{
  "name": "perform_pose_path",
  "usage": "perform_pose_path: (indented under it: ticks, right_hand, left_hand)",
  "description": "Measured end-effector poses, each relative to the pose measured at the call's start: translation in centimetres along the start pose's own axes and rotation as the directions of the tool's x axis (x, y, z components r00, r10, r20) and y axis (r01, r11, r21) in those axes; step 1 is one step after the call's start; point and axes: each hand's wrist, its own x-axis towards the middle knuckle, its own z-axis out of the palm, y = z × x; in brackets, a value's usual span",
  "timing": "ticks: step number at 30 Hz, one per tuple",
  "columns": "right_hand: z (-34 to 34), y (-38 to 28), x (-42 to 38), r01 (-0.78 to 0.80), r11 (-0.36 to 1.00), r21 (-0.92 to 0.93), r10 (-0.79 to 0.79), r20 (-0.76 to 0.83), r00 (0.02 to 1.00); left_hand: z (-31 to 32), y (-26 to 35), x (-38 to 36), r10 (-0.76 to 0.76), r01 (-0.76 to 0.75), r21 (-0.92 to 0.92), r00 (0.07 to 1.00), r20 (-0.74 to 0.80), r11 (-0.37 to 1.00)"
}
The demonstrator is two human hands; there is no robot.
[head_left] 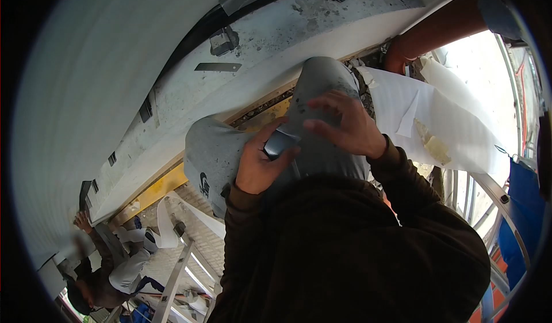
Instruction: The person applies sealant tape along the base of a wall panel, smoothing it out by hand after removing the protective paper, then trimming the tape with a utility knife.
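Observation:
My left hand (261, 159) is wrapped round a small, dark, shiny object (280, 142) with a smooth rounded surface, held over my lap between the thighs. What kind of object it is cannot be made out. To the right of it, my right hand (348, 124) hovers over my grey trouser leg (325, 78), fingers spread and somewhat blurred, with nothing visible in it. On the pale ledge (172, 87) ahead of my knees lies a flat dark strip (217, 67). Near it a dark bracket-like piece (223, 40) sits on the ledge.
White sheeting (425, 113) hangs at right, below a reddish-brown pipe-like shape (440, 27). A yellow board (155, 190) runs along the ledge's foot. At lower left another person (109, 265) reaches to the wall beside a ladder (178, 277). Metal rails (500, 193) stand at right.

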Motion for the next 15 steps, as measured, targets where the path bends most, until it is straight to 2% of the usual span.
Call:
perform_pose_path:
  ticks: [2, 6, 8, 9, 10, 11, 12, 13, 14, 15]
  right_hand:
    - [2.9, 0.4, 0.0, 0.072, 0.986, 0.148, -0.089, 0.113, 0.99]
    - [5.0, 0.9, 0.5, 0.07, 0.984, 0.162, -0.088, 0.106, 0.99]
    - [4.4, 0.5, 0.5, 0.019, 0.983, 0.181, -0.04, 0.115, 0.993]
    - [3.5, 0.4, 0.4, 0.021, 0.988, 0.151, -0.033, 0.078, 0.996]
    - [2.6, 0.1, 0.2, -0.025, 0.98, 0.199, -0.002, 0.133, 0.991]
    - [1.9, -0.2, 0.1, -0.076, 0.965, 0.251, 0.026, 0.196, 0.98]
    - [0.7, -0.5, 0.1, -0.077, 0.968, 0.24, 0.033, 0.183, 0.982]
    - [-0.8, -0.8, 0.2, -0.087, 0.971, 0.222, 0.07, 0.085, 0.994]
    - [-2.4, -1.1, 0.3, -0.096, 0.974, 0.206, 0.1, -0.006, 0.995]
    - [-3.9, -1.3, 0.6, -0.095, 0.974, 0.207, 0.098, -0.004, 0.995]
  left_hand:
    - [0.1, 0.0, 0.0, 0.039, -0.038, 0.022, 0.999, -0.032, 0.999]
    - [0.0, 0.2, -1.2, 0.063, -0.059, 0.057, 0.996, -0.068, 0.997]
    - [0.4, 0.6, -1.8, 0.121, -0.118, 0.043, 0.991, -0.056, 0.992]
    - [0.0, 0.3, -2.5, 0.016, -0.019, -0.178, 1.0, -0.014, 0.984]
    - [-0.3, 0.1, -2.6, -0.09, 0.104, -0.378, 0.994, 0.056, 0.92]
    - [-0.3, 0.1, -2.3, -0.069, 0.094, -0.379, 0.994, 0.08, 0.92]
    - [-0.2, 0.3, -2.3, -0.044, 0.059, -0.173, 0.995, 0.088, 0.983]
    - [-0.2, 0.5, -2.4, -0.026, 0.022, 0.041, 0.996, 0.09, 0.999]
    - [-0.4, 0.9, -2.6, -0.024, 0.021, 0.034, 0.996, 0.086, 0.999]
    - [-0.8, 1.3, -2.8, -0.149, 0.147, 0.027, 0.981, 0.121, 0.989]
